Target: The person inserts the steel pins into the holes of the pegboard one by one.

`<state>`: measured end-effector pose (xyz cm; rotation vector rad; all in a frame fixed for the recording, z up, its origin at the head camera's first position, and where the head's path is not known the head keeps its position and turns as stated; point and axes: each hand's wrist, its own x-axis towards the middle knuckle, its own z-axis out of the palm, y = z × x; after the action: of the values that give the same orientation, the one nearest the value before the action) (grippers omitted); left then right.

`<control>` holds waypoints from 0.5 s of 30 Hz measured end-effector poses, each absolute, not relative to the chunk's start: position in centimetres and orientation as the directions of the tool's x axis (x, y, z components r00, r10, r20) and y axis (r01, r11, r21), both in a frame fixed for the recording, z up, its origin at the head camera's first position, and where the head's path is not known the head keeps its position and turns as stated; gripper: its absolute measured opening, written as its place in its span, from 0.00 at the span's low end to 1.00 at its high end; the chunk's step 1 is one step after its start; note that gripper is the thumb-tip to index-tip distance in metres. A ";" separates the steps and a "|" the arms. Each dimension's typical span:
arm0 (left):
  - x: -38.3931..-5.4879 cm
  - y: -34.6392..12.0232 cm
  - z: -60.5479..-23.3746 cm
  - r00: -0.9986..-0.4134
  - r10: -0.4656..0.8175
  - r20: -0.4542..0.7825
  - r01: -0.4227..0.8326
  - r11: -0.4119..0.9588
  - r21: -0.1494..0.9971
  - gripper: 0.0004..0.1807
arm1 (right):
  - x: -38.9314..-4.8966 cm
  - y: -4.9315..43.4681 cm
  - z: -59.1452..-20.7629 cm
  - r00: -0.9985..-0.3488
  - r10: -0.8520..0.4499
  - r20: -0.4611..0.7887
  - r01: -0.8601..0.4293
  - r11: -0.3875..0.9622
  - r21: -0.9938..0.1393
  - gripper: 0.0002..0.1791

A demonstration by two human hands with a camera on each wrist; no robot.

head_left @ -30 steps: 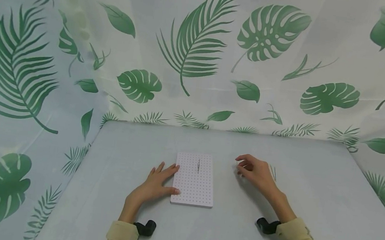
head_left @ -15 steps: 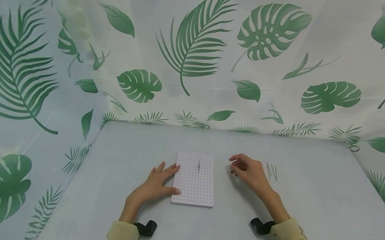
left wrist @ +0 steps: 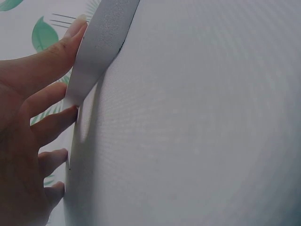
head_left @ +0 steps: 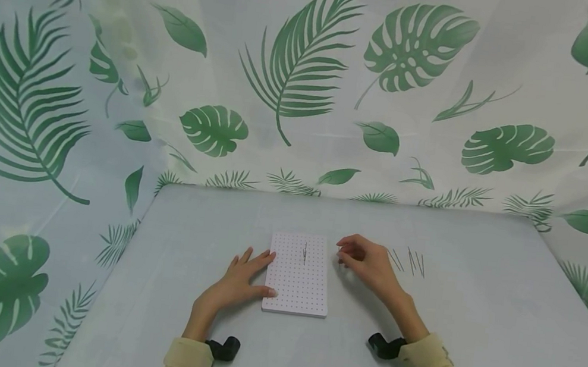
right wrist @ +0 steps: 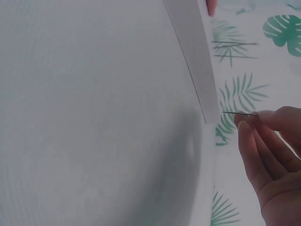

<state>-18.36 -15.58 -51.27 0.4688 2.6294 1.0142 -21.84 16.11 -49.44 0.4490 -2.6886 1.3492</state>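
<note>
A white pegboard [head_left: 296, 291] with rows of small holes lies on the table in front of me. Several thin dark pins [head_left: 305, 254] stand upright in its upper part. My left hand [head_left: 239, 279] rests at the board's left side, fingers spread, thumb and fingertips touching its edge. In the left wrist view the thumb [left wrist: 59, 54] lies along the board's side. Just off the upper right edge, my right hand [head_left: 368, 264] pinches a thin metal pin [right wrist: 239, 113] between thumb and forefinger, its tip pointing towards the board in the right wrist view.
To the right of my right hand, several loose pins [head_left: 415, 262] lie on the pale table [head_left: 474, 310]. A curtain [head_left: 336, 92] with green leaf prints hangs behind the table and along its sides.
My right hand has moved left with the pin, from over the table to close beside the board. More of the loose pins behind it now show. The left hand stays put.
</note>
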 end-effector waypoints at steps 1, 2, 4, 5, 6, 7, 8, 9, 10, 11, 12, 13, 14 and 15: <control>-18.3 -15.6 -51.3 -0.908 0.394 -0.144 0.195 0.700 0.687 0.46 | -21.8 16.0 -49.5 -0.952 -0.216 0.218 -0.304 0.564 -0.768 0.12; -18.3 -15.6 -51.3 -0.909 0.391 -0.148 0.189 0.701 0.687 0.46 | -21.8 15.9 -49.5 -0.952 -0.215 0.217 -0.303 0.564 -0.768 0.12; -18.3 -15.6 -51.3 -0.910 0.386 -0.153 0.182 0.703 0.688 0.46 | -21.8 15.6 -49.5 -0.952 -0.218 0.216 -0.304 0.563 -0.769 0.12; -18.3 -15.5 -51.3 -0.911 0.384 -0.152 0.181 0.703 0.688 0.46 | -21.8 15.4 -49.5 -0.951 -0.219 0.217 -0.305 0.561 -0.770 0.12; -18.3 -15.6 -51.3 -0.911 0.383 -0.152 0.182 0.704 0.687 0.46 | -21.8 15.3 -49.4 -0.951 -0.221 0.217 -0.306 0.560 -0.770 0.12; -18.4 -15.6 -51.4 -0.911 0.382 -0.152 0.182 0.705 0.685 0.46 | -21.7 15.2 -49.4 -0.950 -0.222 0.218 -0.307 0.558 -0.771 0.12; -18.4 -15.6 -51.4 -0.911 0.382 -0.152 0.182 0.706 0.684 0.46 | -21.7 15.0 -49.4 -0.950 -0.223 0.219 -0.308 0.553 -0.774 0.12; -18.4 -15.6 -51.4 -0.912 0.382 -0.152 0.182 0.707 0.684 0.46 | -21.7 14.9 -49.3 -0.950 -0.225 0.218 -0.308 0.548 -0.778 0.12; -18.4 -15.6 -51.4 -0.912 0.382 -0.152 0.181 0.706 0.684 0.46 | -21.7 14.7 -49.3 -0.949 -0.227 0.218 -0.309 0.543 -0.781 0.11; -18.4 -15.6 -51.4 -0.912 0.382 -0.152 0.182 0.707 0.684 0.46 | -21.6 14.6 -49.2 -0.949 -0.229 0.217 -0.309 0.538 -0.784 0.11; -18.4 -15.6 -51.5 -0.912 0.382 -0.151 0.182 0.706 0.685 0.46 | -21.6 14.4 -49.2 -0.949 -0.229 0.215 -0.307 0.530 -0.790 0.11; -18.4 -15.6 -51.5 -0.912 0.382 -0.151 0.182 0.705 0.686 0.46 | -21.6 14.2 -49.2 -0.949 -0.231 0.214 -0.306 0.524 -0.795 0.11; -18.4 -15.6 -51.5 -0.912 0.382 -0.151 0.181 0.705 0.686 0.46 | -21.6 14.1 -49.2 -0.949 -0.233 0.212 -0.305 0.518 -0.799 0.11; -18.4 -15.6 -51.5 -0.912 0.382 -0.151 0.182 0.705 0.686 0.46 | -21.6 13.9 -49.2 -0.949 -0.234 0.211 -0.304 0.512 -0.803 0.10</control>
<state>-18.44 -15.55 -51.49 0.4457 2.6316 1.0152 -21.59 13.94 -49.21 0.4755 -2.6657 1.4393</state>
